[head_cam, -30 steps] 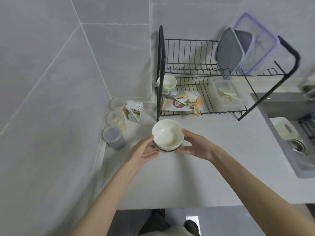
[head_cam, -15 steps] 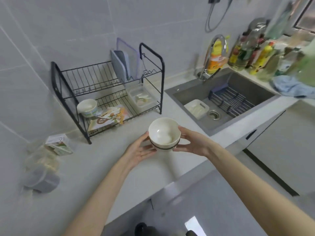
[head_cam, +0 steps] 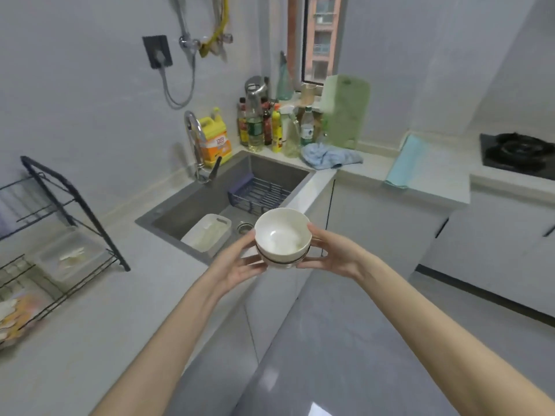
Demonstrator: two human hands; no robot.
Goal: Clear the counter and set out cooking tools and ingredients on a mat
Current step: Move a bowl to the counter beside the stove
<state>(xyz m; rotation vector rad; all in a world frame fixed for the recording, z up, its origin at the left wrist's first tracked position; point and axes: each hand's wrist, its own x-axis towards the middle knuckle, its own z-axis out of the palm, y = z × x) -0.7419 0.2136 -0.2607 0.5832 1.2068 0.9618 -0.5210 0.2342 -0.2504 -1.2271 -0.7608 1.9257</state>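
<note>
Bowls: a white stack (head_cam: 282,235) of what looked like two nested bowls, with a dark band showing on the lower one just under the upper.
Where: in the air in front of the near corner of the sink (head_cam: 192,205), over the cabinet fronts and the floor, resting on nothing.
Facing: mouth up, tipped slightly toward the camera. The stack was round, so it had no long axis, and its centre line stood nearly upright.
Left hand: the left hand (head_cam: 237,265) cupped the stack's left side, thumb high near the rim and fingers curled under it.
Right hand: the right hand (head_cam: 333,253) gripped the opposite side the same way.
Hidden: the fingers covered the lower bowl's base, and the exact number of bowls could not be told.
Cut off: the dish rack (head_cam: 75,202) ran off the left edge with its contents blurred, and the stove (head_cam: 519,151) ran off the right edge.
Mat: a pale blue mat (head_cam: 404,162) lay flat on the far counter, well apart from the bowls.
</note>
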